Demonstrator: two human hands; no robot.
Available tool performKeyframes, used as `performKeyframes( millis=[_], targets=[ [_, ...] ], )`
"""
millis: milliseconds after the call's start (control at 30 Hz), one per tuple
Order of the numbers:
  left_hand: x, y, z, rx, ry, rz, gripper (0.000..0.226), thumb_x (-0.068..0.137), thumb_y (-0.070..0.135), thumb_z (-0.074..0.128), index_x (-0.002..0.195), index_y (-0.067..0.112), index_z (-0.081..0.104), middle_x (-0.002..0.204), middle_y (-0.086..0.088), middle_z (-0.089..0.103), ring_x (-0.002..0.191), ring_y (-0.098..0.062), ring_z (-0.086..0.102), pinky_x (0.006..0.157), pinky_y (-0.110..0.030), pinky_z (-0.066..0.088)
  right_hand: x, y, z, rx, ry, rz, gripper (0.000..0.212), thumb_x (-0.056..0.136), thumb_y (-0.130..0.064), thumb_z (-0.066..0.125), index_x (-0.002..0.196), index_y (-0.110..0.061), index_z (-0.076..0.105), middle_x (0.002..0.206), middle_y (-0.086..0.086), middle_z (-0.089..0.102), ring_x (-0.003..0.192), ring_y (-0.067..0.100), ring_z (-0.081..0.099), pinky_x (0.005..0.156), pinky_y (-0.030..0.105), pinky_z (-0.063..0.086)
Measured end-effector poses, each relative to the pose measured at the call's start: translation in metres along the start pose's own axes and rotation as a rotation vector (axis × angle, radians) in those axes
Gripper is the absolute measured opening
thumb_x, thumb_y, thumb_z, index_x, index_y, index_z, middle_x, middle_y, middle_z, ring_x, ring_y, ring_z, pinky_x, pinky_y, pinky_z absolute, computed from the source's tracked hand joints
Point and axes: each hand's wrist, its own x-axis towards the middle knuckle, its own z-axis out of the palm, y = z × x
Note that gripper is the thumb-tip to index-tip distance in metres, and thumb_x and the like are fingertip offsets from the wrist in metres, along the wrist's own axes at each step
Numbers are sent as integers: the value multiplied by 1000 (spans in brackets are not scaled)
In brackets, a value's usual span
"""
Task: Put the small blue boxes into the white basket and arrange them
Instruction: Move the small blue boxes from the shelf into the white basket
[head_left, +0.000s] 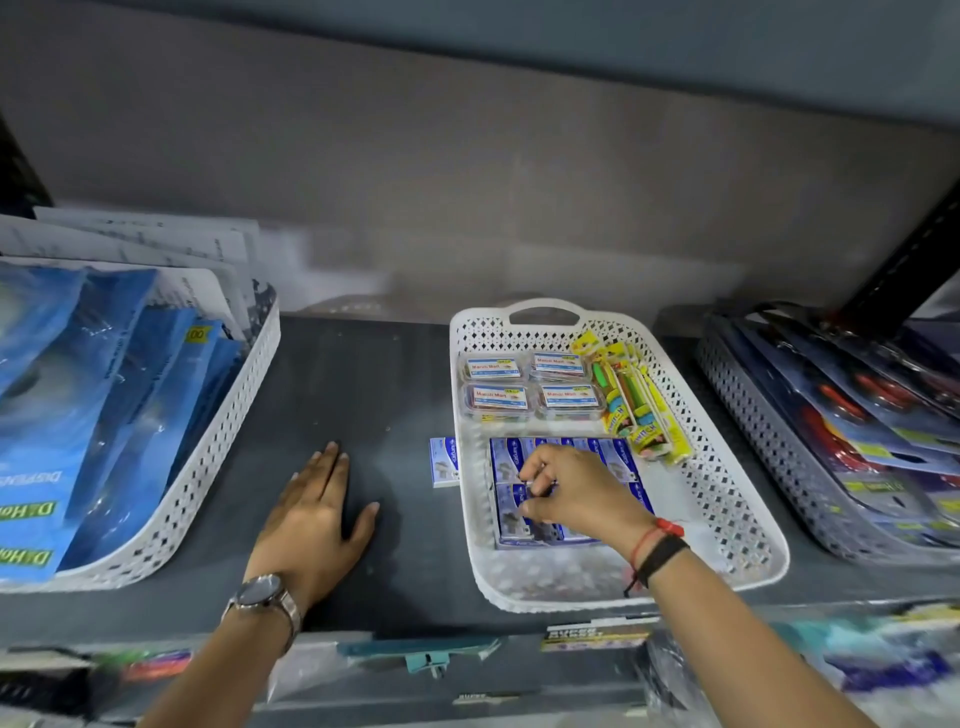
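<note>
White basket: a perforated plastic basket (737, 493) with a handle cut-out at its far end is seen right of the frame centre, standing on the dark shelf (353, 384).
Blue boxes in basket: a block of small blue boxes (506, 457) is laid flat in the lower middle of the basket, packed edge to edge in rows; part of the block is hidden under the right hand, so the count cannot be told.
Loose blue box: one small blue box (444, 461) is seen on the shelf just outside the basket's left wall, touching or nearly touching it.
Right hand: the right hand (576, 491) is held over the block inside the basket, fingers curled and thumb and fingertips pinched together at the boxes' top faces; whether one box is actually gripped cannot be told.
Left hand: the left hand (311, 512) is laid flat on the shelf, lower centre-left of the frame, fingers spread and nothing held.
Wrists: a watch (262, 592) is worn on the left wrist; a black band (662, 553) and a red thread are worn on the right.
Other basket contents: four clear tubs with blue-and-white labels (532, 387) are set two by two in the upper part of the basket; yellow packets (636, 395) are laid along its right side.
Left edge of frame: another white basket (223, 441) is filled with blue packets.
Right edge of frame: a grey tray (763, 431) holds carded goods.
</note>
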Motion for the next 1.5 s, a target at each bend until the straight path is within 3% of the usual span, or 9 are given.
performKeyframes(
  millis=[167,333,400,500,667,900,1133,1333,1500],
  targets=[
    [0,0,-1,0,-20,0,70,83,48,33,138,7,20,152,-11,15,141,-21,13,116,-32,7,-2,-11,-6,-68,-22,34,15,73,-6,70,84,-7,60,88,14,69,63,8,56,51,5,40],
    [1,-2,1,6,-20,5,68,85,47,32,139,8,18,153,-10,13,141,-21,11,115,-30,5,6,-64,-17,-169,341,-298,4,81,-8,58,82,-12,57,89,7,68,84,22,62,77,36,52],
    [1,-2,1,-1,-12,4,69,84,47,30,139,7,19,153,-10,14,141,-21,11,115,-30,6,17,-85,-10,-304,230,-450,19,79,-20,63,96,-14,58,104,6,66,99,25,58,88,37,44],
    [1,-2,2,-8,-9,10,66,87,44,36,139,8,18,153,-11,12,141,-21,11,115,-31,6,40,-103,11,-741,-32,-402,43,72,-28,70,110,-13,55,114,7,61,114,27,46,109,51,15],
    [2,-4,4,-15,-14,5,67,89,42,40,140,11,10,154,-7,5,141,-18,4,114,-28,0,62,-108,38,-1129,-57,-271,26,79,-16,60,105,-12,59,113,9,63,126,36,32,105,68,-12],
    [2,-6,5,-13,-9,16,67,89,42,40,140,10,11,154,-8,5,141,-18,5,114,-27,0,64,-105,33,-1017,-22,-384,24,71,-15,68,93,-10,60,103,11,63,110,33,49,108,66,-6],
    [2,-7,4,-1,-2,18,65,89,40,42,140,9,15,154,-9,10,141,-20,9,114,-28,2,27,-99,-43,-545,108,-471,57,63,-28,68,117,-19,51,116,4,51,107,23,52,99,53,21],
    [3,-8,7,4,3,25,65,88,37,47,139,7,20,152,-12,14,141,-22,13,115,-31,6,-9,-23,-57,-634,-9,-325,73,70,-35,66,134,-26,34,137,1,40,125,18,39,109,44,19],
    [2,-5,6,32,16,15,63,87,35,49,137,6,25,151,-13,19,140,-23,17,115,-33,11,-14,3,-31,-561,-41,-316,80,68,-31,70,132,-24,22,126,4,57,102,21,54,98,35,24]
  ],
)
